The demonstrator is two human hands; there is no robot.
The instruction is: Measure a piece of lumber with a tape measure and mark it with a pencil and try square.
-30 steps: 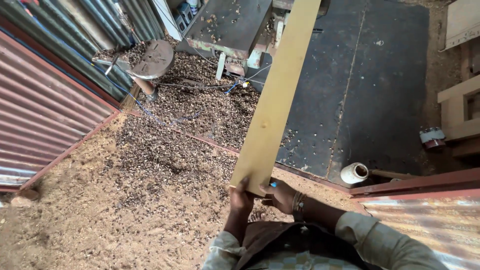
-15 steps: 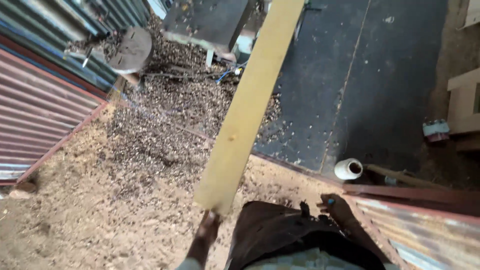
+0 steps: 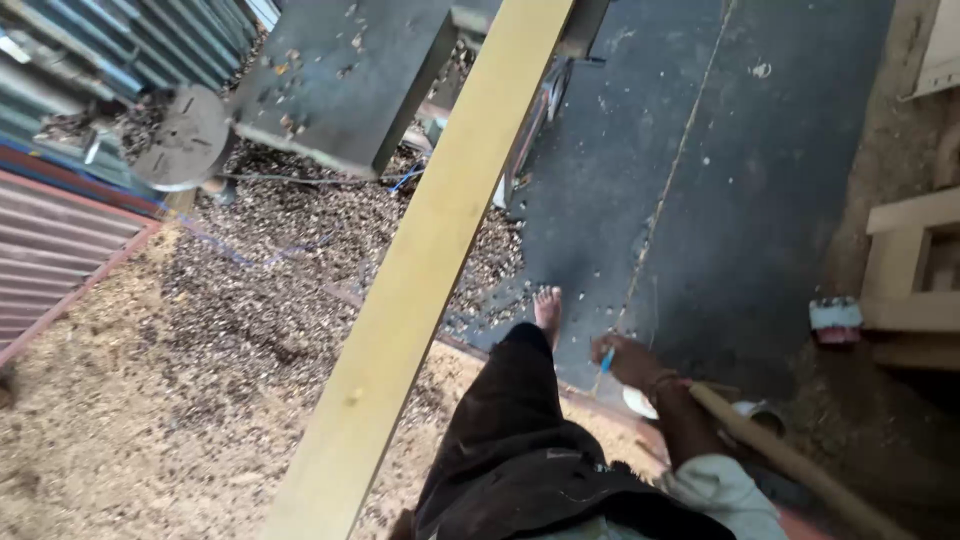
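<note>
The long plank [image 3: 420, 270] runs from 6 o'clock up to 12, its near end low by the person's left side; the left hand is out of view. The right hand [image 3: 628, 360], at 4 o'clock, is closed on a blue pen [image 3: 606, 362]. This looks like carrying the plank across the sawdust [image 3: 150, 400]. The next move calls for steady footing and keeping the far end clear of the machine [image 3: 340, 80].

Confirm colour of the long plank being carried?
Pale yellow plank, seen best in the head view.
</note>
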